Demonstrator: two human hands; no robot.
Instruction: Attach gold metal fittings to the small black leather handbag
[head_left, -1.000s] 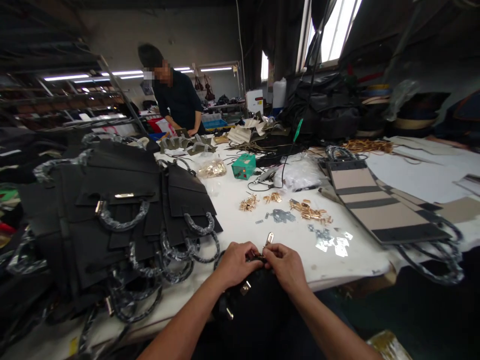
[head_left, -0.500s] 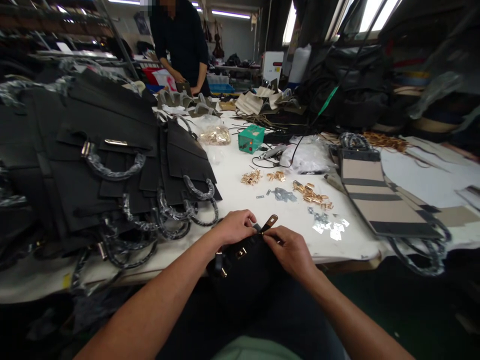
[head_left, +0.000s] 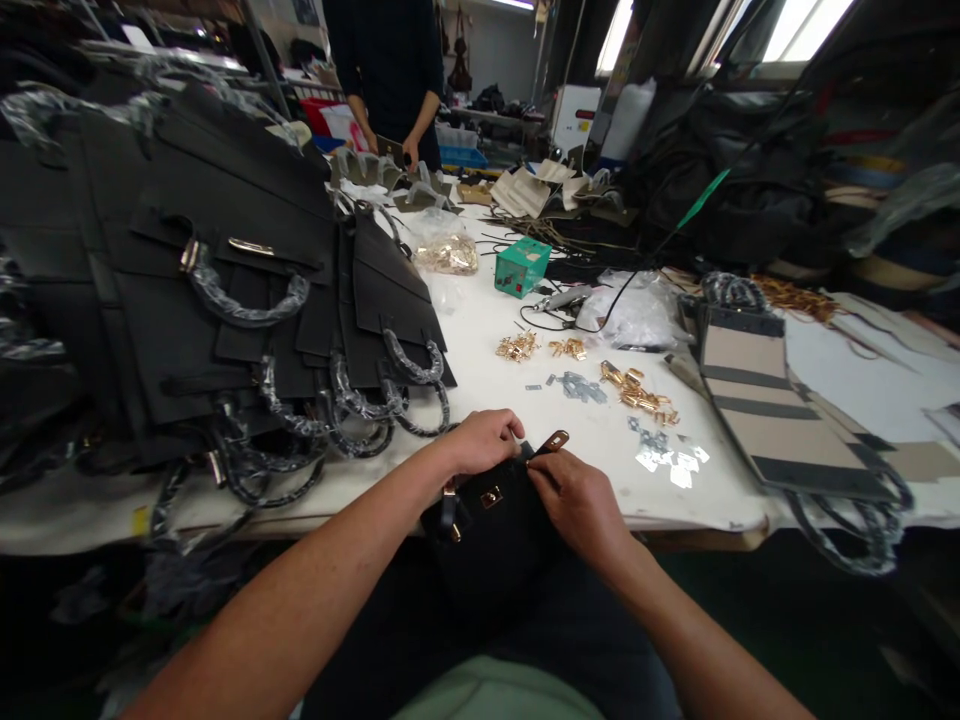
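A black handbag lies on my lap against the table edge, with a gold turn-lock plate on its front. My left hand grips the bag's upper edge, fingers curled over it. Thumb and forefinger of my right hand pinch the same edge at a tiny gold spot, too small to make out. Just beyond those fingertips a strap with a gold-framed slot sticks up. A dark handle with gold fittings hangs below my left wrist.
Black bag pieces with plastic-wrapped handles are heaped at left. Gold fittings and metal plates lie ahead on the white table. Behind them are a green box and a plastic bag. A striped bag lies right. A person stands opposite.
The view has tilted down and shifted slightly left, so the table's things appear farther right. Both hands keep their hold on the bag's edge, with little visible movement.
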